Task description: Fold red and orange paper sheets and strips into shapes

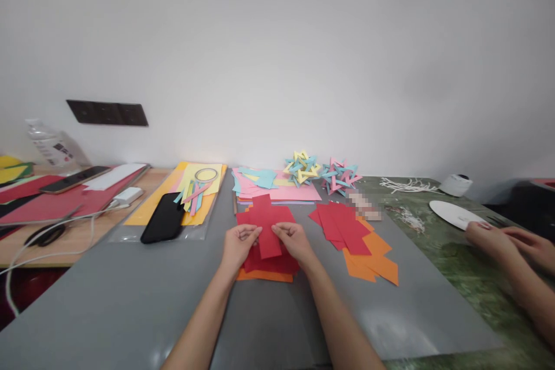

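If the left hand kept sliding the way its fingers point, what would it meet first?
The left hand points right, across the red strip it pinches. It would probably meet the right hand first, holding the same strip.

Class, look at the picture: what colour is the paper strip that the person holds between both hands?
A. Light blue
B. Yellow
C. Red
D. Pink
C: the left hand and right hand pinch a red paper strip above a stack of red sheets.

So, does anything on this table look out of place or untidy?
Nothing is damaged or spilled. Only the red and orange sheets right of both hands lie fanned out askew, and white scraps are scattered near the wall.
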The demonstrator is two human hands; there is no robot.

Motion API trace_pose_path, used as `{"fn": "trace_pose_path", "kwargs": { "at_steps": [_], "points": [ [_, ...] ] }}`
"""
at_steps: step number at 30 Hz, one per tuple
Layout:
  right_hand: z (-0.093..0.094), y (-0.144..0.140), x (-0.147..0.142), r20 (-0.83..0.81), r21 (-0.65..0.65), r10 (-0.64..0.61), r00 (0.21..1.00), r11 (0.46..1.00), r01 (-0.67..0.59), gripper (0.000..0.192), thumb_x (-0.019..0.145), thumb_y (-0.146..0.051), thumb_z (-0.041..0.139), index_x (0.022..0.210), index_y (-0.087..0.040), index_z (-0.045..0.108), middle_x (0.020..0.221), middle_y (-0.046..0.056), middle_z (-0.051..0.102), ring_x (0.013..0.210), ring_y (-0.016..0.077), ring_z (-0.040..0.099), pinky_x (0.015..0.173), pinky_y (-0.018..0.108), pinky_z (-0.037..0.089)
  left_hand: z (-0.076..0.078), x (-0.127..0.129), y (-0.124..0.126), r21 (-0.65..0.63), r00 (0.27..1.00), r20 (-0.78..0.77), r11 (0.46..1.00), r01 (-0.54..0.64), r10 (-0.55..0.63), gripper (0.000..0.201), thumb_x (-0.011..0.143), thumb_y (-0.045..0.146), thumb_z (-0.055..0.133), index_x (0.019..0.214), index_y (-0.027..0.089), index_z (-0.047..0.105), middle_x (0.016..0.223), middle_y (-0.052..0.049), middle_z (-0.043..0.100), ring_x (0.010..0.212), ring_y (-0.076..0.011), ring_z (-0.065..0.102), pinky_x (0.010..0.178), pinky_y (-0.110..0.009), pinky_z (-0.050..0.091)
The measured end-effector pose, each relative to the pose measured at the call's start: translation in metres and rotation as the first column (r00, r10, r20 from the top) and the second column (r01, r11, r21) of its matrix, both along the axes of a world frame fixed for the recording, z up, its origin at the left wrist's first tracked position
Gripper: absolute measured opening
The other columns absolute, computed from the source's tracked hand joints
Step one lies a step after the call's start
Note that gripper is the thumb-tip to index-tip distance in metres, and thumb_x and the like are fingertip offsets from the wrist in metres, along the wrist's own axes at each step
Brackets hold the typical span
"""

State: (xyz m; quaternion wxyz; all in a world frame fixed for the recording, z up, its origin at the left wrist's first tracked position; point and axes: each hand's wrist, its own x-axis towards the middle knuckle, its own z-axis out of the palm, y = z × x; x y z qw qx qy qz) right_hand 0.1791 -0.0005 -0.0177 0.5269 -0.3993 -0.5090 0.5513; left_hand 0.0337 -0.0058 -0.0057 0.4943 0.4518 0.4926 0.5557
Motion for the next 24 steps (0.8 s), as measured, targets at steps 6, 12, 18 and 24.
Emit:
{"fn": "trace_pose_path", "kwargs": {
  "at_steps": [6,12,18,24],
  "points": [
    [-0.0006,0.0019,0.0037,0.016,-0.003,-0.037,0.999,0.999,0.037,0.035,0.060,-0.048,0.061,0.066,-0.014,0.062,0.055,0.003,0.064,0.053,0.0166,0.060,0.053,0.027,0.047,0.0033,0.0024,-0.0026,-0.033,0.998,-0.032,0.998,0.047,-0.048,0.025,0.049,0.032,0.072,0.059,0.011,0.062,0.045,-0.001,0.060,0.039,-0.0090,0.052,0.043,-0.018,0.043],
    [0.0001,-0.0003,0.0028,0.072,0.016,0.004,0.997,1.000,-0.005,0.035,0.061,-0.048,0.060,0.064,-0.014,0.061,0.056,0.003,0.064,0.052,0.0143,0.058,0.050,0.024,0.045,-0.0033,-0.0007,0.0024,0.009,0.999,0.048,1.000,-0.021,0.020,0.028,0.048,0.032,0.072,0.066,0.013,0.062,0.059,-0.003,0.066,0.054,-0.0130,0.060,0.052,-0.021,0.048],
    [0.0024,0.0019,0.0073,0.098,0.070,-0.131,0.986,0.990,0.125,0.031,0.061,-0.045,0.062,0.068,-0.015,0.063,0.059,0.003,0.064,0.054,0.0146,0.057,0.051,0.024,0.044,-0.0036,0.0003,-0.0009,-0.011,0.997,-0.001,0.997,0.071,-0.071,0.027,0.050,0.032,0.072,0.065,0.012,0.061,0.054,-0.003,0.064,0.049,-0.0125,0.058,0.049,-0.021,0.048],
    [0.0022,0.0024,0.0093,0.115,0.126,-0.048,0.992,0.992,0.034,0.023,0.065,-0.039,0.060,0.063,-0.016,0.061,0.055,0.000,0.060,0.051,0.0116,0.054,0.050,0.022,0.041,-0.0030,-0.0017,0.0013,-0.013,0.991,0.055,0.993,0.121,-0.120,0.027,0.055,0.034,0.069,0.068,0.013,0.062,0.063,-0.004,0.067,0.056,-0.0146,0.061,0.056,-0.025,0.050]
  ]
}}
